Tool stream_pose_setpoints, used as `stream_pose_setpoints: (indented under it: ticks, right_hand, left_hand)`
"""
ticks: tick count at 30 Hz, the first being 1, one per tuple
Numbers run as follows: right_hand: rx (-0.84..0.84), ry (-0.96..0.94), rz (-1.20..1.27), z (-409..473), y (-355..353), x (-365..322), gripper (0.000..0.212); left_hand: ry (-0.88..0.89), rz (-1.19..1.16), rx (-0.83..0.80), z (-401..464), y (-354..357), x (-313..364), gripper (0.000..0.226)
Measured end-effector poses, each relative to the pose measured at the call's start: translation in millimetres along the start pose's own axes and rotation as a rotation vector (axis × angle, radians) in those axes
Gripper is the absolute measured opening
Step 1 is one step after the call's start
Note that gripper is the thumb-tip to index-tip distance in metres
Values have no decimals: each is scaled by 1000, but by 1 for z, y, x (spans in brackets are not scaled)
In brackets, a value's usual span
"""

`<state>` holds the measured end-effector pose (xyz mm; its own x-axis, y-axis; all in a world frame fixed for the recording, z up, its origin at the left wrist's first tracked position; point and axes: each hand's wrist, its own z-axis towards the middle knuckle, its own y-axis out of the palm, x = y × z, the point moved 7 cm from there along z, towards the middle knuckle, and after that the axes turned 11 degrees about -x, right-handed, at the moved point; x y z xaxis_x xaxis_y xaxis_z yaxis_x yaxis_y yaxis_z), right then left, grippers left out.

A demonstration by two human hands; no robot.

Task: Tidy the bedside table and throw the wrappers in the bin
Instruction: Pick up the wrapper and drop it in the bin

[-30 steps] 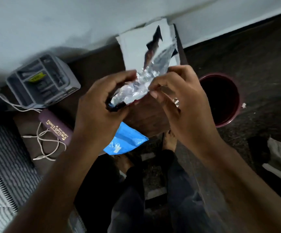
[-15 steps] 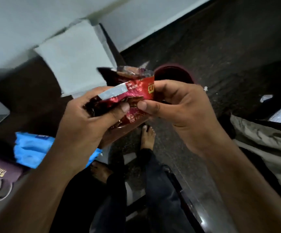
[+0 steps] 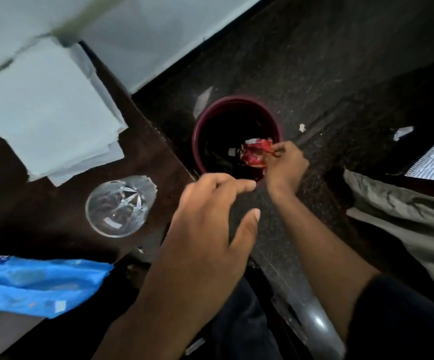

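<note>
We take the maroon bin (image 3: 197,141) on the floor as reference. Our right hand (image 3: 284,165) pinches the crumpled red wrapper (image 3: 254,154) over the bin's open mouth, at its near-right rim. Our left hand (image 3: 210,224) hovers released, fingers relaxed, just in front of the bin. Left of the bin, the dark surface (image 3: 54,203) carries a clear glass (image 3: 121,206), white papers (image 3: 44,110) and a blue packet (image 3: 34,284).

I count two hands, a left hand (image 3: 205,229) and a right hand (image 3: 286,165); one red wrapper (image 3: 256,153), one maroon bin (image 3: 197,141), one glass (image 3: 119,206), one blue packet (image 3: 36,281), one paper stack (image 3: 44,110) and one table (image 3: 28,216).
</note>
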<state>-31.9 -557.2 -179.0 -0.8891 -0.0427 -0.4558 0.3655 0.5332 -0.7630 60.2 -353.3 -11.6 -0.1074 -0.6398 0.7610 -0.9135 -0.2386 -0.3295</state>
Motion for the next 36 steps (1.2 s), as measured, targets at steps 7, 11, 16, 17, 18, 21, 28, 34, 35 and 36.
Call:
stream_pose_setpoints:
  ticks: [7,11,16,17,18,21,28,34,35,36]
  right_hand:
    - [-8,93,-170,29,70,19,16]
    - [-45,275,-36,36,91,38,21]
    - [-82,343,42,49,103,49,27]
    - [-84,349,48,52,103,51,27]
    - [-90,348,56,54,101,51,27]
    - [-84,370,176,59,88,52,25]
    - [-378,280,612,1,49,10,19]
    - [-539,-10,533,-95,-8,-48,22]
    - [-540,-41,542,-113,-13,-56,23]
    - [-540,-62,546,-132,-15,-62,25]
  left_hand:
    - [-92,10,-69,19,30,-21,46]
    - [-122,17,-73,36,34,-37,56]
    - [-132,-50,-163,71,54,-51,65]
    - [-131,-61,-169,77,58,-52,66]
    - [-128,-75,-169,81,60,-53,67]
    - [-139,-108,-183,90,71,-52,71]
    - [-162,-172,-151,81,71,-46,59]
    - [-89,-193,-10,1,35,-42,43]
    - [-86,-212,34,-16,27,-45,41]
    - [-86,-224,84,-33,19,-50,37]
